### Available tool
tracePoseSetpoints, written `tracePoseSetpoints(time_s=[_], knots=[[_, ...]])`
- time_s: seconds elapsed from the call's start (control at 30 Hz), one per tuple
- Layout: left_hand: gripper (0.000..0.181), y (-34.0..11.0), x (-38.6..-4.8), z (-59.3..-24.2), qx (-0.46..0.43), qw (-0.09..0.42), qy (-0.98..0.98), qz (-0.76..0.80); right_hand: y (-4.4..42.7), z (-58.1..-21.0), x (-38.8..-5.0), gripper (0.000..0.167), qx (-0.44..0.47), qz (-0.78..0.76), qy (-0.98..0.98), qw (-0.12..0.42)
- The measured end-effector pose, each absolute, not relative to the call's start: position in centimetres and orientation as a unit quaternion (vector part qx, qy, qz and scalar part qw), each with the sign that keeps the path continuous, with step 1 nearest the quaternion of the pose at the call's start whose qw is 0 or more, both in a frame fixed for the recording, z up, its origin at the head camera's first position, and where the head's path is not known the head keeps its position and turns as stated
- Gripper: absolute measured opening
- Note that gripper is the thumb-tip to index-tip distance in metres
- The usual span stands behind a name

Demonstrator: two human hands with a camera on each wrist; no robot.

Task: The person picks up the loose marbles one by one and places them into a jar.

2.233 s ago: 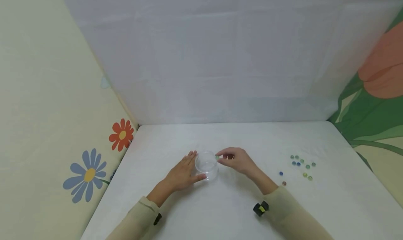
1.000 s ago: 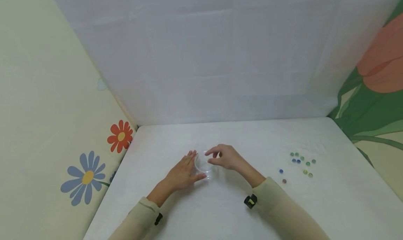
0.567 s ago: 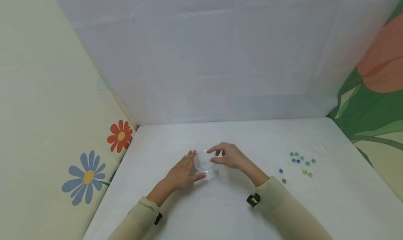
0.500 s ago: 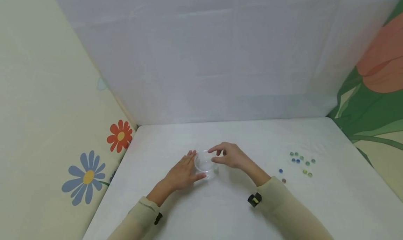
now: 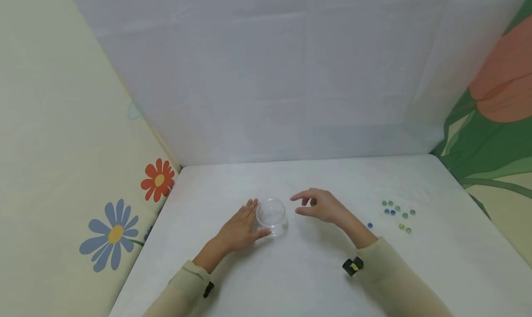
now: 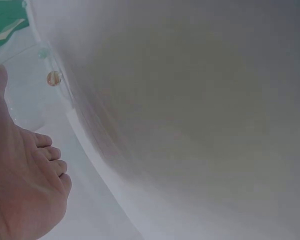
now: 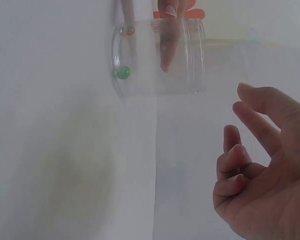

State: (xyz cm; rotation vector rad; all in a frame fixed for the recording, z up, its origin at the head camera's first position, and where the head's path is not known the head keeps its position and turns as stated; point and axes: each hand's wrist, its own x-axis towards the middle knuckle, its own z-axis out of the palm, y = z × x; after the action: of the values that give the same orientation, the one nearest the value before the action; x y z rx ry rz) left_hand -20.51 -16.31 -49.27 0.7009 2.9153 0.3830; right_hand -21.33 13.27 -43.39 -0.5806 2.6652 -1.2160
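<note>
A clear jar [image 5: 268, 219] stands upright on the white table in the head view, its round mouth upward. My left hand [image 5: 238, 229] touches its left side, fingers straight at the far side and thumb along the front. At the jar's bottom lies a green marble [image 7: 123, 72]; an orange-brown marble [image 6: 54, 78] also shows there. Just right of the jar, my right hand [image 5: 322, 207] hangs above the table. Its thumb and index finger are apart with nothing between them, while the other fingers bend inward.
Several green, blue and yellowish marbles [image 5: 397, 208] lie loose at the table's right side. A single blue marble [image 5: 370, 225] sits closer to my right sleeve [image 5: 386, 266]. White cloth [image 5: 291, 100] rises behind the table, with flower-patterned panels [image 5: 117, 234] at both sides.
My right hand carried a green marble over the jar's mouth and let go of it; it now lies inside. The hand has moved back right, and its sleeve hides the reddish-brown table marble.
</note>
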Motion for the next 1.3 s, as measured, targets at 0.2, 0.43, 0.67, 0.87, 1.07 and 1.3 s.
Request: tracePoseSetpoints(time_s=[0.2, 0.43, 0.67, 0.87, 1.07, 1.3], knots=[[0.103, -16.3, -20.5, -49.3, 0.242, 0.05, 0.96, 0.131, 15.7, -43.5, -20.9, 0.036, -0.179, -0.406, 0.893, 0.069], [0.103, -16.1, -20.4, -49.4, 0.242, 0.042, 0.962, 0.122, 18.7, -43.8, -20.5, 0.039, -0.151, -0.4, 0.903, 0.056], [0.103, -16.0, -20.4, -49.3, 0.239, 0.044, 0.963, 0.117, 21.2, -43.6, -19.7, 0.04, -0.126, -0.399, 0.907, 0.049], [0.103, -16.0, -20.4, -49.2, 0.241, 0.041, 0.962, 0.122, 23.5, -43.5, -19.0, 0.043, -0.112, -0.39, 0.913, 0.038], [0.103, -16.0, -20.4, -49.3, 0.241, 0.043, 0.962, 0.119, 25.3, -43.4, -18.4, 0.044, -0.083, -0.388, 0.917, 0.04], [0.103, -16.0, -20.3, -49.2, 0.237, 0.045, 0.963, 0.12, 27.4, -43.6, -17.8, 0.048, -0.076, -0.395, 0.915, 0.043]])
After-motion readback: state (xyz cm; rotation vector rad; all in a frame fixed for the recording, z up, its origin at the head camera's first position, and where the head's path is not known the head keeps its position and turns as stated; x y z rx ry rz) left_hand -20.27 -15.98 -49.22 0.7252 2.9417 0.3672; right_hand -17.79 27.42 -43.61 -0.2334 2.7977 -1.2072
